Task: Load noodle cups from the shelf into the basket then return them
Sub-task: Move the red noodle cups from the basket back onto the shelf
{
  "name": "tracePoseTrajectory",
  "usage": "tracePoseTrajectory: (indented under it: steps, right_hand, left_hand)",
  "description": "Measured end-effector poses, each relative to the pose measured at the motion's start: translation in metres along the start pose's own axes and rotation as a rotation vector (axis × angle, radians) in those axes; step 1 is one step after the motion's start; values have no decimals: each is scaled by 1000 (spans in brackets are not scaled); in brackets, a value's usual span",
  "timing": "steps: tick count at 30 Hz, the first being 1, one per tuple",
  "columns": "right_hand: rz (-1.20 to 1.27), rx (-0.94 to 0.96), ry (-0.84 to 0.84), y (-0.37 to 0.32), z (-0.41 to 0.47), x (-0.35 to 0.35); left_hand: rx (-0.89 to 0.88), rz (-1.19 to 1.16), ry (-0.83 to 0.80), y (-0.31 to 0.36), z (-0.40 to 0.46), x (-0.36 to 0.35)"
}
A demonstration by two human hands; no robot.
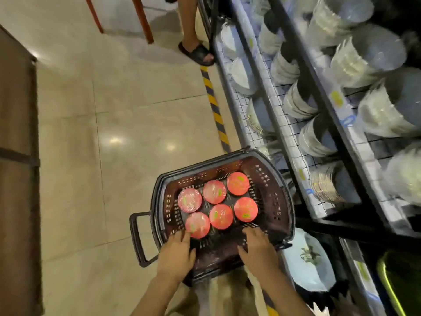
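A dark perforated basket (273, 192) is seen on the tiled floor (114, 110), just beside the shelf (319, 106) that runs along the right. Six noodle cups (222, 202) with pink lids are stood upright inside it, arranged in two rows of three, with their lids touching or nearly touching. The near part of the basket's floor is left bare. A dark handle (136, 238) is folded out from the basket's left side.

The left hand (176, 254) is reached over the near left rim, its fingers spread and fairly straight; its fingertips (185, 234) are laid against the lid edge of the nearest left cup (197, 225). Nothing is gripped by it. The right hand (258, 247) is held over the near right part of the basket, fingers spread and loosely bent, apart from the cups; whether the basket wall is touched cannot be told.

On the shelf, stacks of plates (293, 67) and bowls (369, 53) are stored on wire racks. A yellow-and-black striped tape (213, 96) is laid along the floor by the shelf foot. At the far end, another person's foot in a dark sandal (198, 53) is seen, with red-brown furniture legs (142, 19) beyond it to the left.
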State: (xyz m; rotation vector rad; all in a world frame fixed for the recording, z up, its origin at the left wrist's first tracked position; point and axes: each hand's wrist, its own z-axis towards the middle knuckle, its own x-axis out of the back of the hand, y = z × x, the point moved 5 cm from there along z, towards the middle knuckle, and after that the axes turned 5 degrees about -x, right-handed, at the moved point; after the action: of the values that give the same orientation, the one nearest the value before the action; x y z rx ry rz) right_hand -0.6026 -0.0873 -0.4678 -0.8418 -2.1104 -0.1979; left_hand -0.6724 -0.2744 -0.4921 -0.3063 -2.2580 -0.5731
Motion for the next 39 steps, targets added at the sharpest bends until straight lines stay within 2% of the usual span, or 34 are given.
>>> tracePoseTrajectory:
  steps: [3, 8, 12, 14, 21, 24, 27, 31, 33, 35, 38, 39]
  right_hand:
    - [-88, 6, -132, 7, 50, -30]
    - [-179, 70, -161, 16, 141, -89]
    - [-317, 113, -253, 20, 202, -152]
    - [-358, 162, -185, 17, 227, -178]
    - [-373, 101, -232, 42, 274, -268]
    - [-392, 110, -229, 46, 279, -280]
    - [-388, 127, -157, 48, 281, -282]
    - [-392, 142, -117, 49, 282, -281]
    - [-390, 147, -135, 51, 282, -278]
    - [-390, 142, -179, 55, 280, -276]
    - [-378, 143, -203, 51, 280, -264]
    - [-377, 140, -259, 50, 282, -264]
  left_hand:
    - [106, -23, -63, -17, 36, -41]
    - [242, -183, -143, -45, 102, -121]
    - [314, -203, -118, -57, 151, -171]
    - [352, -156, -134, -64, 172, -200]
    - [443, -157, -162, -80, 214, -286]
    - [434, -154, -112, -79, 221, -298]
    - [381, -157, -45, -84, 225, -306]
    - [391, -173, -46, -86, 223, -303]
    - [437, -192, -59, -84, 219, -292]
    - [482, -222, -146, -80, 216, -287]
    - [523, -285, -157, -81, 215, -279]
    - [538, -317, -162, -83, 217, -278]
